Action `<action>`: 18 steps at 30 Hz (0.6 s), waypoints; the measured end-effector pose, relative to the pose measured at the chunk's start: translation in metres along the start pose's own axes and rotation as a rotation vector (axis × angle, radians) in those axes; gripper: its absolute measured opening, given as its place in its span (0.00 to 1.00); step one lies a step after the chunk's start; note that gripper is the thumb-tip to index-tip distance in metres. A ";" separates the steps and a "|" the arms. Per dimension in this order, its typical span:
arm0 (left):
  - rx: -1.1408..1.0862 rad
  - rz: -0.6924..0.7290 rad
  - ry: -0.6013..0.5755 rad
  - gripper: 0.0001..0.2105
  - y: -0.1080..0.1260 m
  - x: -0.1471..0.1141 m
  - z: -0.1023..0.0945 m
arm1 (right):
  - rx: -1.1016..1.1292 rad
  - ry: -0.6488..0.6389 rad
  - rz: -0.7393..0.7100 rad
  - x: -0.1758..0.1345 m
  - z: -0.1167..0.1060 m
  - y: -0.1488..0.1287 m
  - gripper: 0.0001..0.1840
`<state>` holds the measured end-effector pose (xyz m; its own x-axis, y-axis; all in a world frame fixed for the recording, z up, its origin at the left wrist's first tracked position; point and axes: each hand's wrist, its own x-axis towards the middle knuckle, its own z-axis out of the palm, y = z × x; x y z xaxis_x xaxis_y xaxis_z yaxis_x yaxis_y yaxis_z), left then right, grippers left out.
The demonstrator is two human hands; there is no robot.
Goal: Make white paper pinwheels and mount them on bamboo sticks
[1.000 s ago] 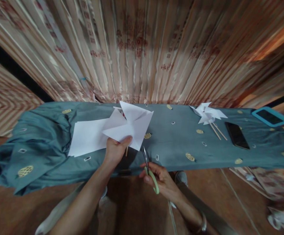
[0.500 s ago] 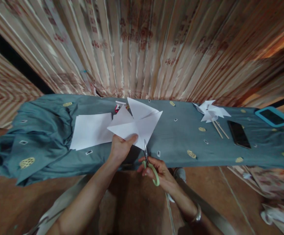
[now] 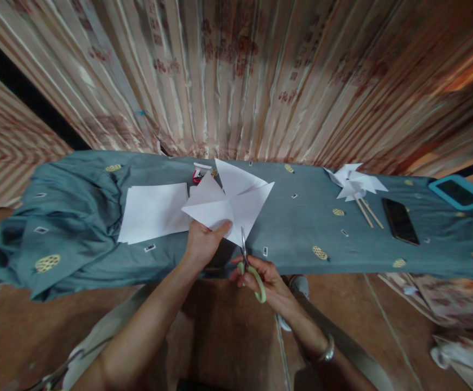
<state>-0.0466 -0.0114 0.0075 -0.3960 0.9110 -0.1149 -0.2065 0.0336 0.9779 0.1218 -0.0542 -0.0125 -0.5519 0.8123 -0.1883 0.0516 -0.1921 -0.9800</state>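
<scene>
My left hand [image 3: 207, 241] pinches a white sheet of paper [image 3: 242, 203] by its lower edge, thumb on top. Cuts running toward the middle split the paper into pointed flaps. My right hand [image 3: 263, 277] grips a pair of scissors [image 3: 256, 279] with light green handles. Their blades point up at the sheet's lower right corner, touching or very near it; I cannot tell which. Left of the cut sheet lies a stack of white paper [image 3: 155, 212], partly covered by it. Just behind is a small red and white object [image 3: 200, 172], its kind unclear.
A green patterned cloth [image 3: 301, 244] covers the long narrow table. To the right lie paper pinwheels on sticks [image 3: 356, 184], a black phone [image 3: 399, 221] and a blue-framed tablet [image 3: 460, 191]. A pleated curtain [image 3: 236, 81] hangs along the table's back edge.
The whole view has shifted slightly, so the table sits a little higher. Both hands, the cut paper and the scissors keep nearly the same places relative to each other.
</scene>
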 end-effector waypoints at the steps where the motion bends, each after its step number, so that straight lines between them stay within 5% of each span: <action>1: -0.001 -0.002 0.000 0.14 0.000 0.000 0.000 | 0.001 0.001 0.006 0.000 0.000 0.000 0.28; 18: 0.041 0.028 0.004 0.14 0.000 0.002 -0.002 | 0.034 0.023 0.023 -0.002 0.000 0.008 0.23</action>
<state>-0.0491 -0.0101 0.0070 -0.4045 0.9103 -0.0876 -0.1584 0.0246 0.9871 0.1229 -0.0571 -0.0197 -0.5320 0.8196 -0.2128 0.0354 -0.2296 -0.9726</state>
